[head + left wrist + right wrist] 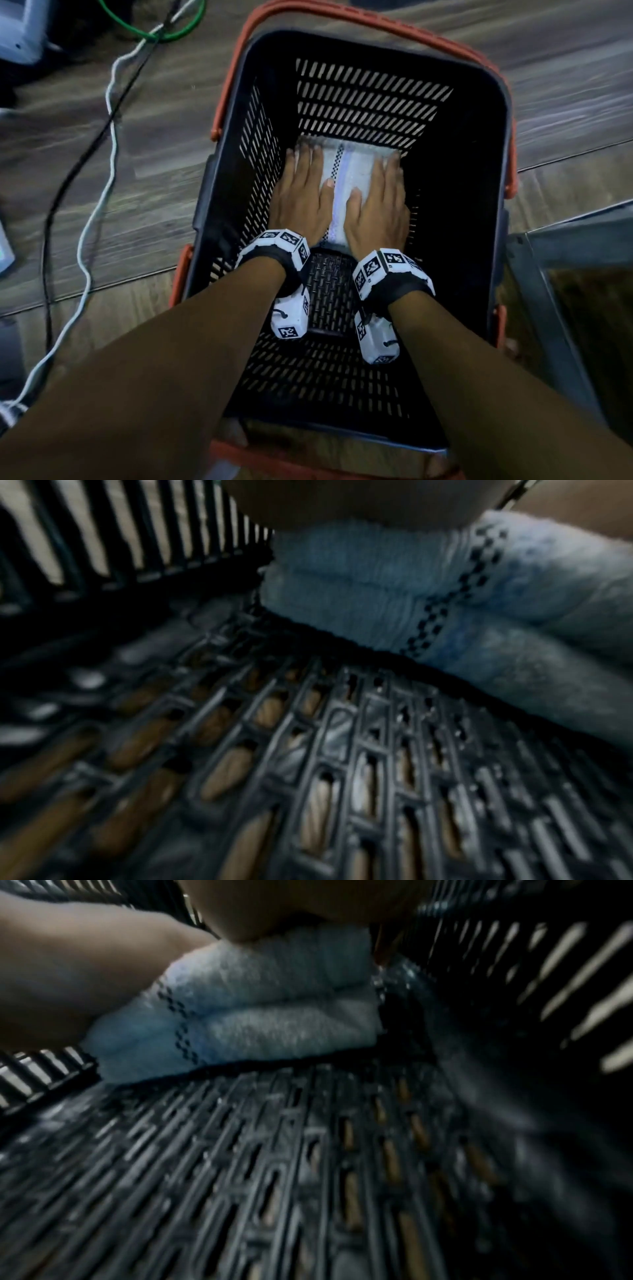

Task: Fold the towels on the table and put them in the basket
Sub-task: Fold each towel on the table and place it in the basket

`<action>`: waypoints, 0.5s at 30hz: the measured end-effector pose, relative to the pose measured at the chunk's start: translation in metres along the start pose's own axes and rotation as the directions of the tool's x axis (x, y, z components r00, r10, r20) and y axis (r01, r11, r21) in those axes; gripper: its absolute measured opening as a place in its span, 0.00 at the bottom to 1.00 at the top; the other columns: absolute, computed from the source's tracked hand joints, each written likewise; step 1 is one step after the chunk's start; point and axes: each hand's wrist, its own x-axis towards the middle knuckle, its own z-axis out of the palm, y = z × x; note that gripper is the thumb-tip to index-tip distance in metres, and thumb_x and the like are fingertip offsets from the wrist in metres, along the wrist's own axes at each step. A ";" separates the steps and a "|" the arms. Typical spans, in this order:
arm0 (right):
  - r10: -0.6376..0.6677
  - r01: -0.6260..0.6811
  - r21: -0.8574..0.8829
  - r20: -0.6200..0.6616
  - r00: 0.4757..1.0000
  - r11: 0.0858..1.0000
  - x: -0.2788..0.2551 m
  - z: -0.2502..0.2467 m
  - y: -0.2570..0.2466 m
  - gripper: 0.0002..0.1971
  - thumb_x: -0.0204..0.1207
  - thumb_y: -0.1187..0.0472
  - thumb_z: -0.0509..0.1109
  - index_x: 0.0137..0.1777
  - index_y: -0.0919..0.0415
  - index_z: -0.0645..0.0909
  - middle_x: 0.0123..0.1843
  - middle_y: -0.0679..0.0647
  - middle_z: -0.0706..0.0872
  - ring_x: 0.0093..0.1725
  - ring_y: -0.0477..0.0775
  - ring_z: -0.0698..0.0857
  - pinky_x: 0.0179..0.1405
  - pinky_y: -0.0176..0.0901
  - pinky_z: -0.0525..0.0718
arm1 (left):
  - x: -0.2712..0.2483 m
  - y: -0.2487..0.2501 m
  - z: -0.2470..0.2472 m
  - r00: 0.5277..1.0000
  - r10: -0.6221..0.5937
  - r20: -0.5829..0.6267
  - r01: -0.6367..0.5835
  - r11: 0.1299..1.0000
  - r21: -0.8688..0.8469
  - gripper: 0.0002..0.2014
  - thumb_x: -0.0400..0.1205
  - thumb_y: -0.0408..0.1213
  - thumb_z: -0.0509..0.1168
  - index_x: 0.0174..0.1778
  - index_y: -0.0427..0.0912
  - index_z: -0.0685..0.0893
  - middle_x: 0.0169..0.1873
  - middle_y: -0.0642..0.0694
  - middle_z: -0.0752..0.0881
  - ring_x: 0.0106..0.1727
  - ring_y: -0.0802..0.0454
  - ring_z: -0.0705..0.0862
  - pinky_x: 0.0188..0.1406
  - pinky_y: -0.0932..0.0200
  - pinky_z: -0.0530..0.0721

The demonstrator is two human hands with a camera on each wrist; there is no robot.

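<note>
Head view: folded towel [346,171] lying on basket [479,212] floor at far end, left hand [301,195] and right hand [378,205] flat on top; soft, light, likely best gripped by folded sides.

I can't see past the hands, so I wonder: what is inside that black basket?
One folded white towel lies on the floor of the basket, with the left hand and right hand laid flat on it. Whatever is under the towel and palms is covered.
</note>
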 end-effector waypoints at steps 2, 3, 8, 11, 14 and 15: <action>0.000 0.001 0.011 -0.066 0.998 1.000 -0.002 0.009 0.002 0.31 0.80 0.50 0.47 0.82 0.61 0.56 0.85 0.58 0.53 0.83 0.57 0.57 0.80 0.53 0.63 | 0.001 -0.002 0.004 0.999 0.016 -0.027 -0.015 1.000 0.023 0.29 0.86 0.45 0.46 0.83 0.41 0.48 0.83 0.43 0.47 0.84 0.45 0.45 0.80 0.56 0.49; -0.001 0.003 0.021 -0.096 0.995 1.000 -0.002 0.012 0.003 0.30 0.80 0.50 0.48 0.81 0.62 0.57 0.84 0.58 0.55 0.83 0.57 0.58 0.79 0.53 0.63 | 0.001 -0.003 0.006 0.999 0.022 -0.035 -0.020 0.999 0.032 0.29 0.86 0.45 0.45 0.83 0.41 0.48 0.83 0.43 0.47 0.84 0.45 0.45 0.80 0.57 0.48; 0.014 -0.012 0.020 -0.064 0.998 1.000 -0.002 0.013 0.002 0.31 0.80 0.51 0.50 0.82 0.61 0.56 0.85 0.59 0.52 0.83 0.59 0.57 0.79 0.53 0.64 | 0.000 0.000 0.003 1.000 0.020 -0.003 -0.019 0.998 0.066 0.29 0.86 0.45 0.45 0.83 0.40 0.47 0.83 0.43 0.46 0.84 0.44 0.44 0.80 0.55 0.47; 0.029 -0.020 -0.080 0.112 0.993 0.997 0.000 -0.005 -0.005 0.32 0.82 0.51 0.50 0.83 0.61 0.47 0.85 0.58 0.44 0.84 0.60 0.49 0.79 0.57 0.61 | 0.002 0.008 -0.012 0.990 -0.035 0.140 0.024 0.996 0.083 0.29 0.86 0.46 0.44 0.83 0.42 0.44 0.84 0.44 0.44 0.84 0.42 0.44 0.80 0.48 0.52; 0.077 0.009 -0.214 0.388 0.919 0.977 0.002 -0.032 -0.013 0.33 0.82 0.52 0.52 0.83 0.61 0.44 0.85 0.59 0.41 0.84 0.60 0.41 0.80 0.60 0.50 | 0.006 0.017 -0.039 0.918 -0.111 0.381 0.029 0.976 0.214 0.30 0.86 0.46 0.45 0.83 0.40 0.47 0.83 0.41 0.45 0.83 0.37 0.49 0.78 0.41 0.59; 0.106 0.017 -0.253 0.461 0.881 0.967 0.003 -0.047 -0.019 0.32 0.82 0.52 0.53 0.82 0.62 0.50 0.85 0.60 0.46 0.84 0.61 0.44 0.80 0.60 0.51 | 0.006 0.024 -0.056 0.883 -0.135 0.450 0.015 0.966 0.259 0.28 0.86 0.46 0.46 0.81 0.38 0.53 0.83 0.39 0.50 0.81 0.36 0.55 0.75 0.41 0.64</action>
